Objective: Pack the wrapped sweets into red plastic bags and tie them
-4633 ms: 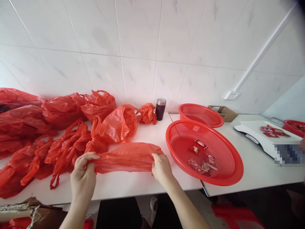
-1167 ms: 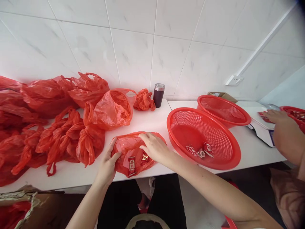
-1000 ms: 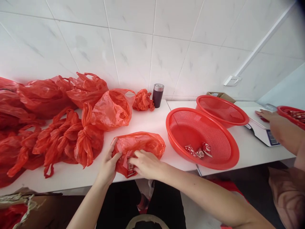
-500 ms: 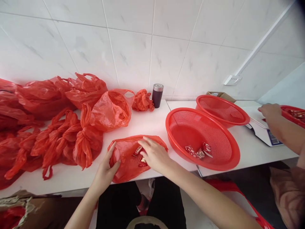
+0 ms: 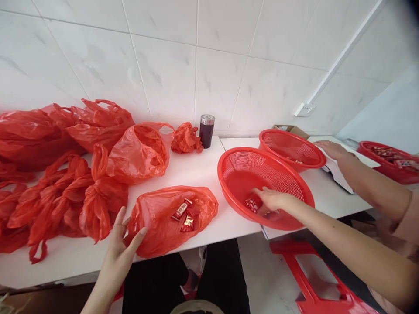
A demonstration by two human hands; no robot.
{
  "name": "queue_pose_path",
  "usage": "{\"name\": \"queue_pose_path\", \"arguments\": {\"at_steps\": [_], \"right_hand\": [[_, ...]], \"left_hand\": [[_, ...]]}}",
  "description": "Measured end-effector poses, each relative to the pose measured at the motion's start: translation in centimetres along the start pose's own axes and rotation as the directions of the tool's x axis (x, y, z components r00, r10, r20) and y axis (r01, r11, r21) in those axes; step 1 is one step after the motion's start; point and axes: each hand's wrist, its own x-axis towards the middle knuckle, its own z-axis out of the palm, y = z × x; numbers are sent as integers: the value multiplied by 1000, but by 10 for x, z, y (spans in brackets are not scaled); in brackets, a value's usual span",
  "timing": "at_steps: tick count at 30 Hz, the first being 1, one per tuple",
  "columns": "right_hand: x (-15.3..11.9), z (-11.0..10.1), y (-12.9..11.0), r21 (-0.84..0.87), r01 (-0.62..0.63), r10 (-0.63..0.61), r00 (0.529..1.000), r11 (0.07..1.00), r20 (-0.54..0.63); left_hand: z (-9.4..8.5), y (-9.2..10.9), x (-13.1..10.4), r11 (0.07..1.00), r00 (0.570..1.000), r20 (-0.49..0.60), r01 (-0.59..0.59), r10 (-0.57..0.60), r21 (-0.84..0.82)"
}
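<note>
A red plastic bag [image 5: 153,218] lies spread on the table with its mouth open. Inside it rest a red-and-white wrapped candy [image 5: 182,209] and a red-and-gold wrapped candy [image 5: 189,220]. My left hand [image 5: 119,244] is at the bag's left edge, thumb and fingers spread, the thumb against the plastic. Down in the near red perforated basket [image 5: 225,183] is my right hand [image 5: 270,200], its fingers apart over a few small wrapped candies [image 5: 252,205]. The hand partly covers these candies.
Several knotted red bags [image 5: 98,209] crowd the left side. A loose red bag [image 5: 137,152], a dark tumbler [image 5: 206,132] and a second basket [image 5: 291,148] stand farther back. At right, a co-worker's hand [image 5: 330,149] is over a white scale [image 5: 338,176]. A red stool [image 5: 307,279] stands below.
My right hand has left the bag and moved right into the near basket. My left hand has loosened at the bag's edge. The co-worker's hand has shifted toward the far basket, where candies now show.
</note>
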Motion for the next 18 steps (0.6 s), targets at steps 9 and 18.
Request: {"name": "queue_pose_path", "arguments": {"at_steps": [9,18], "right_hand": [[28,-14,-1,16,70,-60,930,997,-363],[-14,-66,-58,248,456,-165,693,855,-702]], "left_hand": [[4,1,0,997,999,7,52,-52,-52],[-14,-10,-2,969,960,202,219,-193,-114]]}}
